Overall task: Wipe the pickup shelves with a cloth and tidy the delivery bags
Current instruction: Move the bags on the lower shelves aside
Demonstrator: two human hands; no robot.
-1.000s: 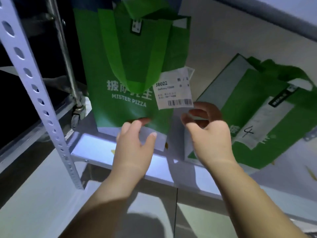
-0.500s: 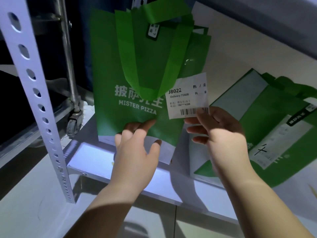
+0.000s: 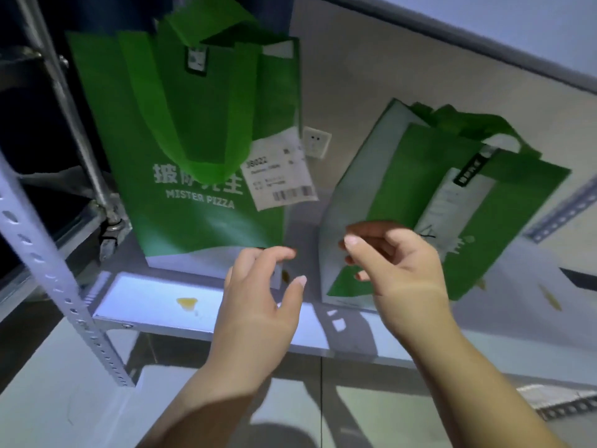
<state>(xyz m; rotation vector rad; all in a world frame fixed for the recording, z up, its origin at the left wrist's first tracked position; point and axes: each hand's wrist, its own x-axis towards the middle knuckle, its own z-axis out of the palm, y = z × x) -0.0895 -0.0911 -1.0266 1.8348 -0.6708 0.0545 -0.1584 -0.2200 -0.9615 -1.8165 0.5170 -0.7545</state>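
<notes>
You're tidying bags, not wiping; no cloth shows. The left bag [image 3: 181, 150] stands upright on the shelf [image 3: 145, 302], its tag [image 3: 281, 169] too blurred to read. Your left hand [image 3: 258, 302] hovers at its base, fingers loosely spread, holding nothing. Your right hand [image 3: 400, 270], half-curled and seemingly empty, nears the leaning right bag [image 3: 452, 205]; stand it up next.
</notes>
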